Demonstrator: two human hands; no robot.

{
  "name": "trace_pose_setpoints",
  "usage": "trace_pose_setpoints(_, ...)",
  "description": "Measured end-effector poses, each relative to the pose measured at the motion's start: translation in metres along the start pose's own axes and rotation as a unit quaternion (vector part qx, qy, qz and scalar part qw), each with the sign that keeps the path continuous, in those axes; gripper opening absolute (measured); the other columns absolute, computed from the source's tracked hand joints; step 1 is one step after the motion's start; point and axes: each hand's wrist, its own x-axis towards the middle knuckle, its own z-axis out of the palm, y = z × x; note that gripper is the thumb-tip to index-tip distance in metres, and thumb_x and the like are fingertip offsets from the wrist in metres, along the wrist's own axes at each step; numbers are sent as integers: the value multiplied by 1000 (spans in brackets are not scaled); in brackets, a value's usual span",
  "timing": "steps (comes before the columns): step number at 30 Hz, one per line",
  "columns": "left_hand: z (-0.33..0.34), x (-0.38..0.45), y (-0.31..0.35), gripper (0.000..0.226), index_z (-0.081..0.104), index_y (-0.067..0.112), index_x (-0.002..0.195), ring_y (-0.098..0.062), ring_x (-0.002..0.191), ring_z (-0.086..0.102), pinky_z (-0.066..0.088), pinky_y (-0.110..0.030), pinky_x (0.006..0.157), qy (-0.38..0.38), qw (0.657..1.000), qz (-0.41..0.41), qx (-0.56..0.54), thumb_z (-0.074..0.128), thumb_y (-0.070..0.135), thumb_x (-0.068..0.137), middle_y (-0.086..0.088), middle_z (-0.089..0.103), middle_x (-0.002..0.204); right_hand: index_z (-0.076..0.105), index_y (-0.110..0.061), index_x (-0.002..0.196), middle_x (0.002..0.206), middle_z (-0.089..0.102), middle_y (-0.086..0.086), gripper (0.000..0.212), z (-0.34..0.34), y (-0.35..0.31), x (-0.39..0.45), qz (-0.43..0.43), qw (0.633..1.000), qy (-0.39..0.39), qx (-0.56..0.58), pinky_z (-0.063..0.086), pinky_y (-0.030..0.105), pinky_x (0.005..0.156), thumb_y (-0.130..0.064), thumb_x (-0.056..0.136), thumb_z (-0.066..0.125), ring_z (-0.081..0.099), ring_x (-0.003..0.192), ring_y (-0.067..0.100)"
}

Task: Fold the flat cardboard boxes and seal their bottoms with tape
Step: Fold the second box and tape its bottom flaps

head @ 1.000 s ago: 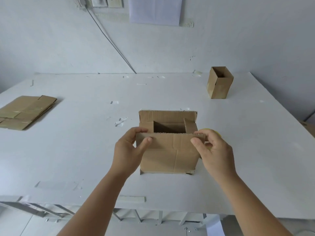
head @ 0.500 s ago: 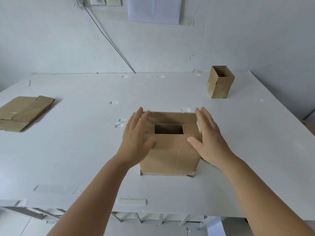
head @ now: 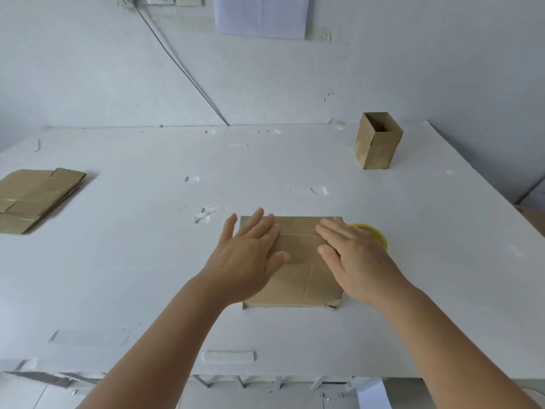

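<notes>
The cardboard box [head: 298, 270] stands near the front middle of the white desk [head: 141, 261], and its upward flaps, which half a second ago left a dark rectangular opening between them, are now folded shut, so the top reads as one flat brown face with a seam running left to right. The left hand [head: 247, 255], earlier at the box's left edge with fingers pointing up and away, now lies flat on the left part of the closed flaps, fingers straight and spread; the right hand [head: 351, 255] has likewise come in from the right edge and presses flat on the right part, fingers straight and together. Neither grips anything. The box's long axis runs left to right across the desk, its broad near wall facing the person. Just behind the right hand, touching or nearly touching the box's right side, a yellow tape roll [head: 376, 236] peeks out, mostly hidden by that hand. Well to the left lies a stack of flat cardboard boxes [head: 35, 199], and far back on the right an assembled small box [head: 377, 143] stands upright with its top open. Scraps of tape [head: 205, 215] dot the desk, and a cable [head: 182, 66] slants down the wall behind.
</notes>
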Motion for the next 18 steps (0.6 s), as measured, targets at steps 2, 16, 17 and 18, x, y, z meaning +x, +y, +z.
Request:
trace_pose_setpoints(2,1,5,12,77,5,16,154,-10,147,-15,-12,-39,118,-30,999,6,29,9,63,92,4,-5,162,41,-14,142,153,34,-3,64,0,-3,0,19,998,-43,-28,19,29,113,-47,92,20,24,143,14)
trace_pose_setpoints(16,20,20,27,75,-6,19,153,-7,144,-18,-8,-29,118,-27,998,12,58,3,63,93,4,-13,160,26,-13,149,158,18,-2,51,2,5,3,47,989,-94,102,4,16,113,-36,103,27,4,142,0)
trace_pose_setpoints(17,21,20,27,82,-6,19,153,-4,142,-20,-9,-29,117,-18,998,15,58,-6,65,85,4,-13,160,30,-14,148,157,23,-2,48,1,8,3,61,983,-73,158,5,13,110,-29,102,30,8,139,-4)
trace_pose_setpoints(18,22,19,26,89,-6,20,153,-2,139,-22,-9,-28,116,-13,998,17,54,-13,65,77,5,-12,160,32,-15,147,155,27,-4,46,0,11,2,80,974,-55,204,7,11,108,-27,102,31,12,137,-6)
